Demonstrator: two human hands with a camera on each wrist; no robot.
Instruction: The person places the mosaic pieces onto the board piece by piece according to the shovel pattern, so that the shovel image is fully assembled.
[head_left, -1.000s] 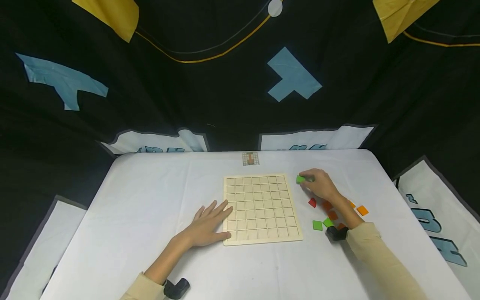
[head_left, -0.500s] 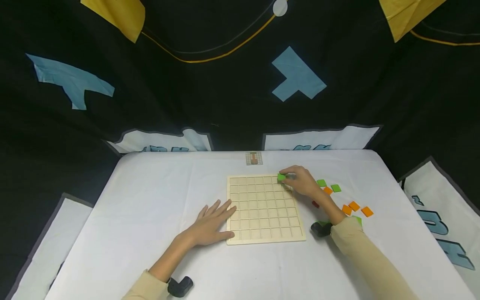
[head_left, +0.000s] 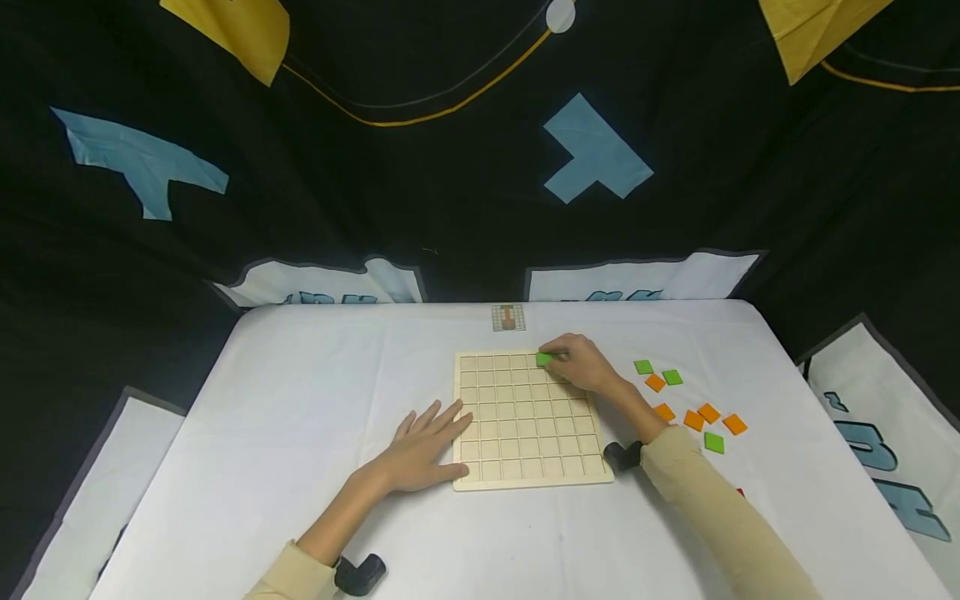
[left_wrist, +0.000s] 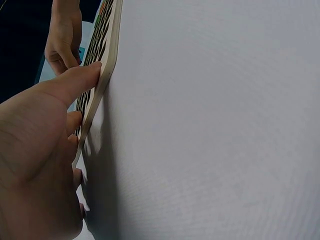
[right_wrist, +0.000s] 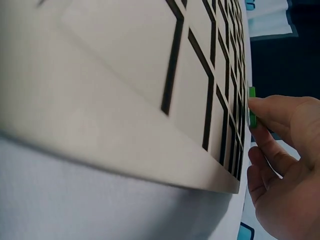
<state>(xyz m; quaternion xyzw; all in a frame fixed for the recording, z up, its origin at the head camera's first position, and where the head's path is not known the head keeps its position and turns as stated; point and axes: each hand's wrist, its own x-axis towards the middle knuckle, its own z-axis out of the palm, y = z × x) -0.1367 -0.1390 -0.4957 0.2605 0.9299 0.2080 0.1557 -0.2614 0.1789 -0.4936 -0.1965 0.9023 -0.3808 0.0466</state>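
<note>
A pale wooden grid board (head_left: 510,425) lies on the white-covered table. My left hand (head_left: 416,454) rests spread at its left side, the thumb and fingertips on the frame's edge; in the left wrist view the thumb (left_wrist: 82,80) lies over that rim. Between thumb and fingers, my right hand (head_left: 579,362) pinches a green square tile (head_left: 543,359) over the board's far row, right of its middle. The right wrist view shows the tile (right_wrist: 252,107) edge-on, close to the grid surface. The right hand and forearm hide part of the board's far right.
Right of the board lie loose orange tiles (head_left: 708,412) and green tiles (head_left: 672,377). A bit of a red piece (head_left: 741,492) peeks out beside the right sleeve. Beyond the board, a small card with a printed grid pattern (head_left: 508,317) lies near the table's far edge.
My right hand has carried the green tile leftward, from beside the board to over its far row. The left hand stays at the board's edge. The head view has shifted slightly.
</note>
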